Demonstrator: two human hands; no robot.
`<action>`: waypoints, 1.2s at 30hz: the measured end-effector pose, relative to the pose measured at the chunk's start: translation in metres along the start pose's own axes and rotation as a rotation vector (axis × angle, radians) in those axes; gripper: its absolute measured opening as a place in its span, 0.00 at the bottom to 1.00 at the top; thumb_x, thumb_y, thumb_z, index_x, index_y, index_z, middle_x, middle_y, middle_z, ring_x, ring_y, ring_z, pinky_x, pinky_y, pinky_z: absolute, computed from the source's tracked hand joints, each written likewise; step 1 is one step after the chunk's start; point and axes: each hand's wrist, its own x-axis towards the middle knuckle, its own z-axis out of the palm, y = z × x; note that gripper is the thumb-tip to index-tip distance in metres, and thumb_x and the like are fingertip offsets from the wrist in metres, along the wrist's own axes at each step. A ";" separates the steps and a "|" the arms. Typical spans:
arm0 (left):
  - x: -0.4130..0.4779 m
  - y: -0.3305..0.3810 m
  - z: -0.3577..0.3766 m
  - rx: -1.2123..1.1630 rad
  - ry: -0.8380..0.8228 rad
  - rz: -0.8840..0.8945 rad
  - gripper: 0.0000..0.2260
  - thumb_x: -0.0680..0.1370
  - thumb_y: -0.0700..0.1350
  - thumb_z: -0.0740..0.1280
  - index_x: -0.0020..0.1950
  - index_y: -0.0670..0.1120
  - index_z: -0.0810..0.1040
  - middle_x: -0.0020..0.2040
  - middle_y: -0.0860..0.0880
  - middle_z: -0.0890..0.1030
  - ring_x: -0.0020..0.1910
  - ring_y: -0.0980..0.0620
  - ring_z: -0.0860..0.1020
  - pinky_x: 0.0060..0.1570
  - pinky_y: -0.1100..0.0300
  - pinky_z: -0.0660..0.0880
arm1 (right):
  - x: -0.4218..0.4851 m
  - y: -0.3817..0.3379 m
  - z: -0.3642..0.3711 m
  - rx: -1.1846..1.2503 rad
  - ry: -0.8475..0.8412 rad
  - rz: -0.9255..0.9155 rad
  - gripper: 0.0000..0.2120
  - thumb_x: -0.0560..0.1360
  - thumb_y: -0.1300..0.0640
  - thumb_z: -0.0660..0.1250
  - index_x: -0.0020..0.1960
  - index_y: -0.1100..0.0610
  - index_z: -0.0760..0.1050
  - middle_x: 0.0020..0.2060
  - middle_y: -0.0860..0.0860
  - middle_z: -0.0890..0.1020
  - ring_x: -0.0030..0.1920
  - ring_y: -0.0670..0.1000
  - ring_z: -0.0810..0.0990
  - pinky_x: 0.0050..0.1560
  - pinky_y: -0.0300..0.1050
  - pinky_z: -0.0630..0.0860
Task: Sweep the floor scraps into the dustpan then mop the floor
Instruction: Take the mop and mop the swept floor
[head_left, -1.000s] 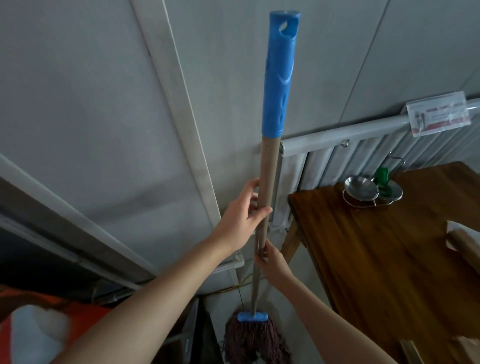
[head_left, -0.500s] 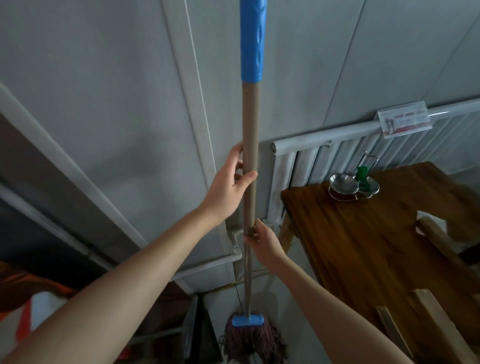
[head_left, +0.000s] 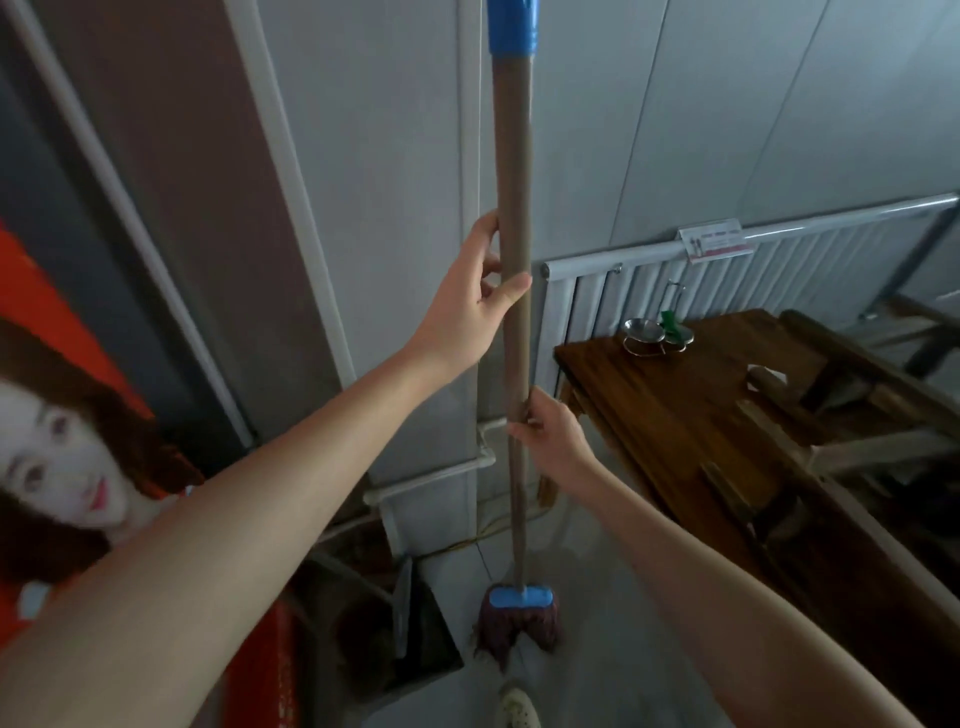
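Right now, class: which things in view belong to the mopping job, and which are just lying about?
Belongs to the job:
- mop
- left hand and right hand, both gripping it

Lying about:
- wooden table
- metal dish stand
- poster

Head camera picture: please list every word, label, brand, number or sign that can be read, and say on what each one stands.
Nothing can be read.
White card clipped on the metal rail: reddish print, too small and blurred.
Orange poster at left: no letters visible.
Mop handle and its blue grip: no text visible.
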 end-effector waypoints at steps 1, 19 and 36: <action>-0.011 0.018 -0.006 0.017 0.011 0.022 0.21 0.80 0.37 0.64 0.71 0.41 0.63 0.39 0.54 0.73 0.37 0.61 0.74 0.41 0.69 0.71 | -0.016 -0.008 -0.003 0.006 0.010 -0.012 0.12 0.68 0.51 0.68 0.47 0.57 0.72 0.40 0.50 0.83 0.43 0.52 0.82 0.47 0.57 0.78; -0.151 0.227 -0.043 0.150 0.003 0.089 0.24 0.81 0.37 0.62 0.75 0.37 0.58 0.42 0.56 0.69 0.30 0.65 0.72 0.35 0.74 0.69 | -0.222 -0.102 -0.032 0.138 -0.064 -0.136 0.17 0.66 0.47 0.67 0.53 0.50 0.72 0.48 0.49 0.85 0.49 0.51 0.84 0.52 0.61 0.79; -0.404 0.360 -0.054 0.367 0.265 -0.190 0.30 0.80 0.46 0.63 0.79 0.43 0.55 0.72 0.44 0.69 0.65 0.48 0.74 0.67 0.47 0.72 | -0.460 -0.141 0.012 0.006 -0.413 -0.270 0.10 0.71 0.52 0.68 0.50 0.48 0.71 0.40 0.43 0.79 0.45 0.52 0.81 0.50 0.56 0.79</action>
